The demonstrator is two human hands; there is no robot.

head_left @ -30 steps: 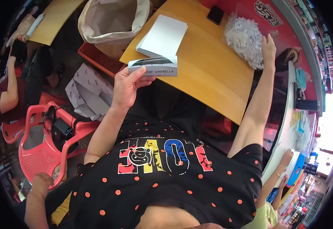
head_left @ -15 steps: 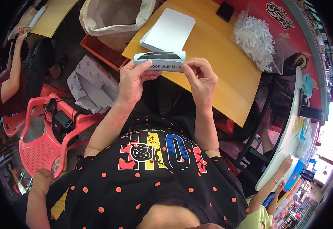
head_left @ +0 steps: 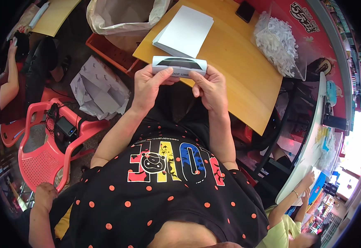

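Note:
Between my two hands is a printed paper sleeve [head_left: 179, 63], curved like a flattened tube, pale grey with a dark dome-shaped picture. My left hand [head_left: 146, 89] grips its left end, thumb on the front and fingers behind. At the right end, my right hand [head_left: 212, 89] is closed on the sleeve, with fingertips pressing its lower front edge and the other fingers curled. The sleeve is held level above the near edge of the wooden table [head_left: 238, 78]. Just beyond it lies a stack of white paper sheets [head_left: 188, 31].
A clear bin of white paper pieces [head_left: 275, 43] and a dark phone [head_left: 245, 11] are on the table. Left are a lined sack [head_left: 124, 25], an orange crate [head_left: 110, 51] and a pink chair [head_left: 44, 165] holding a small black device [head_left: 66, 127]. Other people sit on both sides.
The sleeve has shifted slightly right and its face has turned, showing more of the dark picture. My right fingers have moved left along its lower edge.

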